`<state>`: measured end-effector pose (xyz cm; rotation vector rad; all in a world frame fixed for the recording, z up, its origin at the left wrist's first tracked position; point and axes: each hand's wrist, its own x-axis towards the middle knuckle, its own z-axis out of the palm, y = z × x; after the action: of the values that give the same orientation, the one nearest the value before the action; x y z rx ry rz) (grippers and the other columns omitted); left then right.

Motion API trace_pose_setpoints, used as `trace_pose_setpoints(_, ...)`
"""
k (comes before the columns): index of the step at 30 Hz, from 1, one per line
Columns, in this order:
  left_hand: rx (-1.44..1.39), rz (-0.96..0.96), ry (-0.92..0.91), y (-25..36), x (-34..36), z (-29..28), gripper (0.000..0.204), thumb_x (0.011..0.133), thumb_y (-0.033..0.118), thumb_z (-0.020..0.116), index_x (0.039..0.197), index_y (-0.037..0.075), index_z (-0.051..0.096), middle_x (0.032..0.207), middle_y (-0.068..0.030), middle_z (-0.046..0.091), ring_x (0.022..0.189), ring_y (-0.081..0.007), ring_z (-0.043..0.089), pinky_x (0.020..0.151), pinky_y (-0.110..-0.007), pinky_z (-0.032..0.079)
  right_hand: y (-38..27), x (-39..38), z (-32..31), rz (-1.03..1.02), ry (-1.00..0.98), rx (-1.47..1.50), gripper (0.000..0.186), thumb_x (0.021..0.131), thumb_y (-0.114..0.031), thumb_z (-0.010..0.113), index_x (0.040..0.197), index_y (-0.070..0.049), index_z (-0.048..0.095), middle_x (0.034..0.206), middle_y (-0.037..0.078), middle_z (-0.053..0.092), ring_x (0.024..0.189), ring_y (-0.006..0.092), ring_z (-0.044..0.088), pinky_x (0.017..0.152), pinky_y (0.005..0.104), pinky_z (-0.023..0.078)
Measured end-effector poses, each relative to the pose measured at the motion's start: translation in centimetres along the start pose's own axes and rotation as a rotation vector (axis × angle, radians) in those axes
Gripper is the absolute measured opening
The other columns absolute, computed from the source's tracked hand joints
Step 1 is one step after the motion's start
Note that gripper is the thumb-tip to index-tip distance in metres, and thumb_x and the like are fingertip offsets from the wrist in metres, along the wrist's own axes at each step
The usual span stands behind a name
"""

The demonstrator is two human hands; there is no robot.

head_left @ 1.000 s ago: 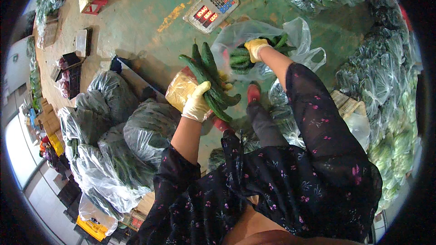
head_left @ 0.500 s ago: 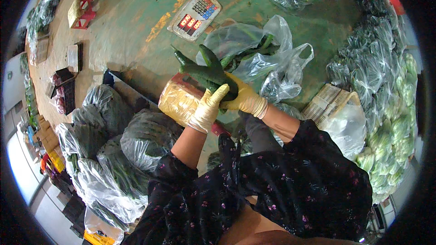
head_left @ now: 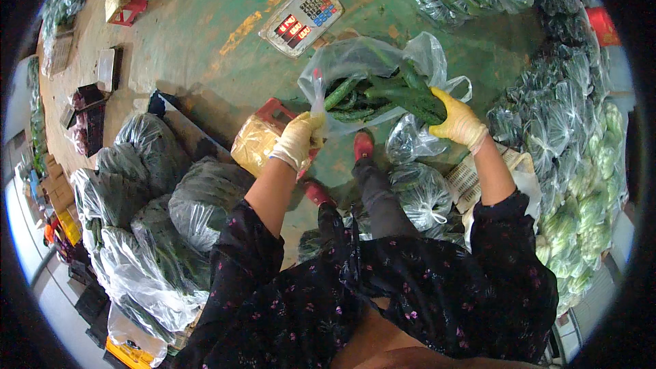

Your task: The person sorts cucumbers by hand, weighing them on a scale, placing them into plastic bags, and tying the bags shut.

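A clear plastic bag (head_left: 316,76) lies ahead of me with its mouth spread, and several long dark green cucumbers (head_left: 410,99) are in it. My left hand (head_left: 299,138), in a pale yellow glove, is closed on the near left edge of the bag. In a yellow glove too, my right hand (head_left: 459,121) wraps round the ends of cucumbers at the bag's right side, thumb on top. How many it grips is hidden. Just beyond the bag, a digital scale (head_left: 326,12) with lit red figures rests on the floor.
A low stool (head_left: 256,140) wrapped in yellowish tape stands near my left hand. Filled bags of vegetables (head_left: 212,198) crowd the left, and more bagged greens (head_left: 581,191) line the right. A pale plastic crate (head_left: 471,178) sits below my right hand. My red shoes (head_left: 363,145) show on the floor.
My hands were together holding cucumbers above the stool. Now they are apart: the left has taken the bag's edge, and the right has moved right with cucumbers into the bag's mouth.
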<state>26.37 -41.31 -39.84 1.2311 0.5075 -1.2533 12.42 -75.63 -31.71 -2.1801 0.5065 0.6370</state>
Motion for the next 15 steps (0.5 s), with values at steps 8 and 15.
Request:
trace_pose_setpoints(8,-0.164,0.382,-0.020,0.1,1.3,1.8,0.033,0.096,0.023,0.055,0.127,0.012,0.058,0.083,0.0030,0.057,0.068,-0.0092,0.049,0.060,-0.024,0.041,0.5,11.1,4.3,-0.169,-0.430,-0.302,0.076,0.055,-0.022,0.078,0.125,-0.005,0.053,0.102,0.019,0.066,0.095,0.0320,0.064,0.083,0.0387,0.050)
trace_pose_setpoints(15,-0.157,0.319,-0.017,-1.0,0.2,0.4,0.039,0.097,0.021,0.054,0.134,0.009,0.053,0.083,0.0022,0.055,0.068,-0.0093,0.046,0.062,-0.024,0.041,-4.2,23.1,7.2,-0.349,-0.482,-0.264,0.083,0.055,-0.023,0.079,0.131,-0.008,0.050,0.117,0.017,0.063,0.107,0.0291,0.060,0.091,0.0368,0.047)
